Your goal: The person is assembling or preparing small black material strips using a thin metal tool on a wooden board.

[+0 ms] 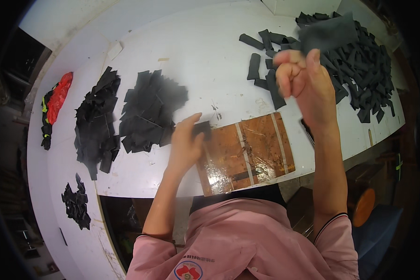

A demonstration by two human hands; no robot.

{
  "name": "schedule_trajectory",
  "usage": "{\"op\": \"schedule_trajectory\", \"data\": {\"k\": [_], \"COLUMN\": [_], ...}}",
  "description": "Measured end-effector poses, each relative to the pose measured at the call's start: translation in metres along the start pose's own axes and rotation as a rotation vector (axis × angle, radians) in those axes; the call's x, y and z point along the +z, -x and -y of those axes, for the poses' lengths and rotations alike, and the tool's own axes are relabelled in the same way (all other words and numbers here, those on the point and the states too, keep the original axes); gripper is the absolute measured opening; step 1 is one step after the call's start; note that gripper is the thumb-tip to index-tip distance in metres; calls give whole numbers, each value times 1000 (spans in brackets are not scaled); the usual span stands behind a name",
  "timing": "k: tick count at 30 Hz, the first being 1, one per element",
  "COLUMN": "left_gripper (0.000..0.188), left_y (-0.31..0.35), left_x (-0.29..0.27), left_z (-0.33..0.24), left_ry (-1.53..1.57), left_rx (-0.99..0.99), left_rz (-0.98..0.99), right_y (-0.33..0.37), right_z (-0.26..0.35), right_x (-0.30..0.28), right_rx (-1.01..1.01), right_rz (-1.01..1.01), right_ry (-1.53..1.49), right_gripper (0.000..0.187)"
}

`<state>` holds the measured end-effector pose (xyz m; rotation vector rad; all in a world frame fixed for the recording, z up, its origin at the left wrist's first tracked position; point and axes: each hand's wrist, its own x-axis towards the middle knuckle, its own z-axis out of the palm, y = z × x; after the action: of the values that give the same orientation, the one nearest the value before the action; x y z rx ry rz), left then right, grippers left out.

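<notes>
My left hand (184,142) is above the front edge of the table, at the left end of a brown board (226,144). Its thumb and fingers are closed on a small black fabric piece (203,130). Raised at the right is my right hand (308,86), its thumb up and apart from half-curled fingers. Just past its fingertips a larger dark fabric piece (329,33) shows blurred, apparently loose in the air. Beneath and behind that piece lies a wide heap of dark folded strips (366,77).
Flat black pieces form two heaps, one in the middle left (149,112) and one beside it (97,123). A smaller black pile (76,203) lies at the lower left. Near the far left edge is a red plastic bundle (59,98). A stool (363,207) stands at the right.
</notes>
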<state>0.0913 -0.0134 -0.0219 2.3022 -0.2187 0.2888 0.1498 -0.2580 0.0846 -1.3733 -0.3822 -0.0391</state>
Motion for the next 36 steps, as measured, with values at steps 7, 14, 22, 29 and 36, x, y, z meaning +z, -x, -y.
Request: {"op": "schedule_trajectory", "data": {"k": [7, 14, 22, 29, 36], "left_gripper": [13, 6, 15, 31, 20], "left_y": [1, -4, 23, 90, 95], "left_x": [24, -28, -31, -26, -28], "left_z": [36, -27, -33, -39, -46], "left_ry": [-417, 1251, 1217, 1072, 1009], "left_rx": [98, -576, -634, -482, -514], "left_rz": [202, 54, 134, -309, -261], "right_y": [109, 129, 111, 109, 110], "right_z": [-40, -72, -83, -90, -84], "right_x": [34, 84, 113, 125, 130], "right_rx": [359, 396, 779, 642, 659], "right_rz": [128, 151, 186, -110, -167], "right_ry": [252, 183, -542, -456, -415], "right_gripper": [17, 20, 17, 16, 21]}}
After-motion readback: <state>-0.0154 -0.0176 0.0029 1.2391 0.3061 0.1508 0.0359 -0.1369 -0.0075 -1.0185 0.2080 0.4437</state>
